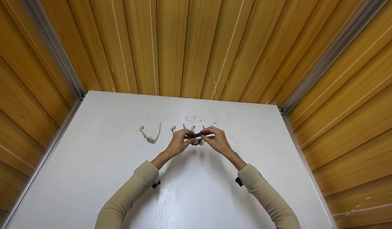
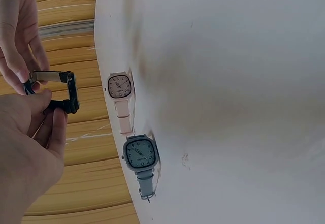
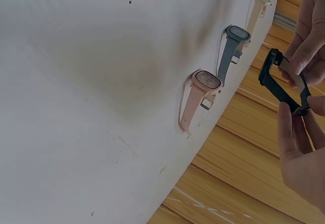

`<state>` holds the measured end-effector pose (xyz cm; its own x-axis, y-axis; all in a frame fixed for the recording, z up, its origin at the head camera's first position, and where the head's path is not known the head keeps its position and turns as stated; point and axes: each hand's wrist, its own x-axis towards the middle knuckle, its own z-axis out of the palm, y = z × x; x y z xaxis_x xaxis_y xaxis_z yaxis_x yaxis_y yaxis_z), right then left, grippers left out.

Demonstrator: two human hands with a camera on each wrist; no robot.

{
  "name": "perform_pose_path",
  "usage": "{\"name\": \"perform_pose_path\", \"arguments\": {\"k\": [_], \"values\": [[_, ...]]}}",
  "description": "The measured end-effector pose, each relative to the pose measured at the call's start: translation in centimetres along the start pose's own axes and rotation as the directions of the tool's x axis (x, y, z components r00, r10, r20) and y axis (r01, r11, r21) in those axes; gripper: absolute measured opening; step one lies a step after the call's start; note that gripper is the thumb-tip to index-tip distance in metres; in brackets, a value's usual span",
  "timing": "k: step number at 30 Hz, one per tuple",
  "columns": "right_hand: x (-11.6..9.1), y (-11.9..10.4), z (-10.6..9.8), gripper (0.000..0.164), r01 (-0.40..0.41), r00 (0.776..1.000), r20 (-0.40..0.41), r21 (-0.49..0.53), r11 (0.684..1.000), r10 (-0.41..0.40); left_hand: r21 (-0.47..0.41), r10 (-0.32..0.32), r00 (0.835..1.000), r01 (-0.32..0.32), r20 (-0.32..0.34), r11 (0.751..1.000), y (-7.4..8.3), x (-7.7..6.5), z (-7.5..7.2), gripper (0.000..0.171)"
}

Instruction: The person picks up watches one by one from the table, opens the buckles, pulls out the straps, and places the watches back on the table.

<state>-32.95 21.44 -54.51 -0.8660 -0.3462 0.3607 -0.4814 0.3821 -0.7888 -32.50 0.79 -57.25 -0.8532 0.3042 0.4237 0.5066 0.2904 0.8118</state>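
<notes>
A black wristwatch [image 1: 198, 135] is held up above the table between both hands, its strap bent into a loop. My left hand [image 1: 179, 140] pinches one side of it between thumb and fingers. On the other side, my right hand [image 1: 217, 140] grips the strap with its fingertips. The left wrist view shows the black case [image 2: 73, 92] edge-on, so its dial is hidden. A pink watch [image 2: 120, 87] and a grey-blue watch [image 2: 140, 153] lie on the table below. In the head view the hands cover most of these two.
A cream watch [image 1: 150, 139] lies left of the hands with its strap spread. All of this is over a white table [image 1: 88, 152], whose far edge meets a wood-panelled wall [image 1: 170, 47]. Small marks [image 1: 190, 118] dot the tabletop beyond the hands.
</notes>
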Motion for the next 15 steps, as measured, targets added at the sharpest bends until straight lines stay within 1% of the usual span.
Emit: {"name": "perform_pose_path", "arguments": {"k": [5, 9, 12, 15], "values": [[0.0, -0.1, 0.1, 0.016, 0.007, 1.000, -0.022, 0.001, 1.000, -0.007, -0.030, 0.017, 1.000, -0.017, 0.001, 0.999, -0.2, 0.0, 0.0, 0.014], [-0.1, -0.2, 0.4, 0.017, -0.003, 0.999, -0.040, 0.015, 1.000, 0.004, -0.048, -0.002, 1.000, 0.002, 0.004, 0.999, -0.4, -0.2, -0.1, 0.014], [-0.1, -0.2, 0.7, 0.018, -0.029, 0.998, -0.053, 0.029, 0.999, 0.031, -0.048, -0.018, 1.000, 0.018, 0.008, 0.999, -0.5, -0.2, -0.2, 0.014], [-0.3, -1.8, 0.3, 0.018, -0.050, 0.998, -0.043, 0.035, 0.998, 0.052, -0.040, -0.021, 1.000, 0.021, 0.009, 0.999, -0.5, -0.2, -0.2, 0.014]]}}
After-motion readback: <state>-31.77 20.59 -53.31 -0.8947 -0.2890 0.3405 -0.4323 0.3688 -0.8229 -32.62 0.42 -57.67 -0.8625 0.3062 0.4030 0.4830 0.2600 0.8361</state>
